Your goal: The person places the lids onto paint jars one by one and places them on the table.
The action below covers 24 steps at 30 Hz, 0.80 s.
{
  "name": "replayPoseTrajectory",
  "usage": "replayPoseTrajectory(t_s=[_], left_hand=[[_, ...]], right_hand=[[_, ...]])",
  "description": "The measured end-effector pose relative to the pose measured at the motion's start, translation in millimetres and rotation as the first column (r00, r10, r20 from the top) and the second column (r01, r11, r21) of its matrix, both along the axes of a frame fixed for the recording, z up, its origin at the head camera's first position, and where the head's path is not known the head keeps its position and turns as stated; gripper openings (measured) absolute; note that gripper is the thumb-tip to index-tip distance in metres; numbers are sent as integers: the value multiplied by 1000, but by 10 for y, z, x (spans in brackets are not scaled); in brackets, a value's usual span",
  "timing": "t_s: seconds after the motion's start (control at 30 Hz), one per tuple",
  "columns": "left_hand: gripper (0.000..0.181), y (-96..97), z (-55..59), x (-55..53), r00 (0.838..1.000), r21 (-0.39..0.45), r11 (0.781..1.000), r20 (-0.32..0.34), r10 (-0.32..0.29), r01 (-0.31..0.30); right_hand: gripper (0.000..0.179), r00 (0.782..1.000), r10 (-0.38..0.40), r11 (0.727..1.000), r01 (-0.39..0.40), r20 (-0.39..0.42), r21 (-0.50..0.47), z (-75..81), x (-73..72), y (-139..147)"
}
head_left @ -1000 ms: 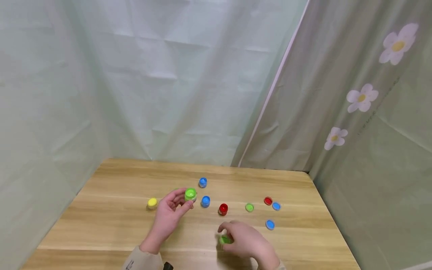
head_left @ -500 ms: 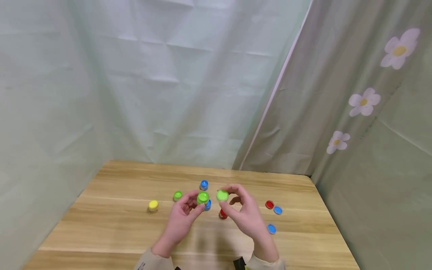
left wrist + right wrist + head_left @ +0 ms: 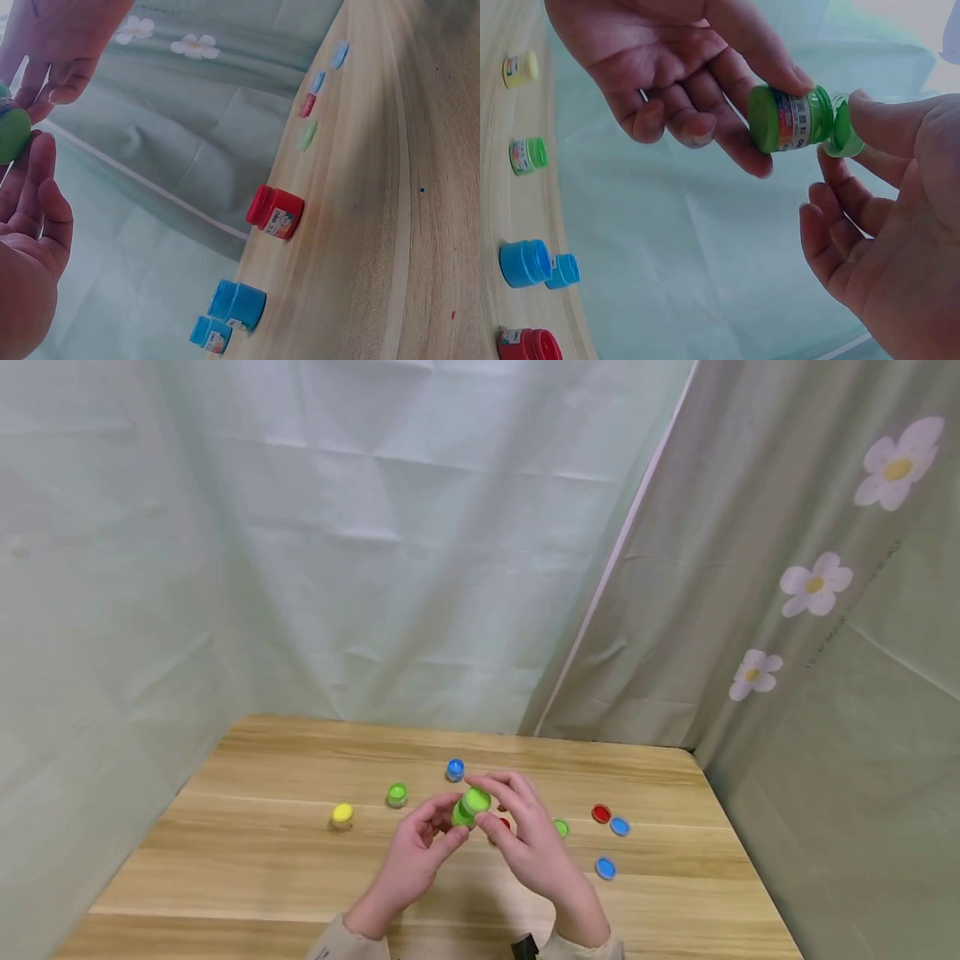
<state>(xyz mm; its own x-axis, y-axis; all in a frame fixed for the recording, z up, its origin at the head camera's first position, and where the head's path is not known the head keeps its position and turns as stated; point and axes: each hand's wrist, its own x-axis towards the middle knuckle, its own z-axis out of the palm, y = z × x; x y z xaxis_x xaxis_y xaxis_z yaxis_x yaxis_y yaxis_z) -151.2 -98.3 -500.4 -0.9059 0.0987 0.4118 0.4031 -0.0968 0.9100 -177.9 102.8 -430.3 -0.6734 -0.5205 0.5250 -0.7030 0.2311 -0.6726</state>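
Note:
My left hand (image 3: 420, 847) grips a small green paint jar (image 3: 784, 120) by its sides, raised above the table. My right hand (image 3: 532, 843) pinches a green lid (image 3: 844, 129) between thumb and fingers. In the right wrist view the lid is tilted right at the jar's mouth, its hollow side facing the jar. From the head view, the lid overlaps the jar's top. Behind the hands, a red jar (image 3: 277, 213) is mostly hidden in the head view but plain in the left wrist view.
Across the wooden table (image 3: 247, 860) stand a yellow-lidded jar (image 3: 342, 815), another green jar (image 3: 397, 794) and two blue jars, one nearer (image 3: 238, 304) and one farther (image 3: 455, 769). To the right lie a green lid (image 3: 561, 828), a red lid (image 3: 601, 813) and two blue lids (image 3: 605, 868). Curtains (image 3: 420, 568) enclose the table.
My right hand has picked up the green lid from the table and raised it leftward to the jar. My left hand has carried the jar slightly right to meet it.

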Motion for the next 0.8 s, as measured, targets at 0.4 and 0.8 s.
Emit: replayPoseTrajectory(t_s=[0.4,0.8], left_hand=[[40,-20,1,18,1000,-15,1000,19,0,0],[42,-14,20,11,999,8,999,13,-44,44]], right_hand=[[40,1000,-5,995,8,-30,95,21,30,9],[41,988,-1,989,24,-152,149,51,42,3]])
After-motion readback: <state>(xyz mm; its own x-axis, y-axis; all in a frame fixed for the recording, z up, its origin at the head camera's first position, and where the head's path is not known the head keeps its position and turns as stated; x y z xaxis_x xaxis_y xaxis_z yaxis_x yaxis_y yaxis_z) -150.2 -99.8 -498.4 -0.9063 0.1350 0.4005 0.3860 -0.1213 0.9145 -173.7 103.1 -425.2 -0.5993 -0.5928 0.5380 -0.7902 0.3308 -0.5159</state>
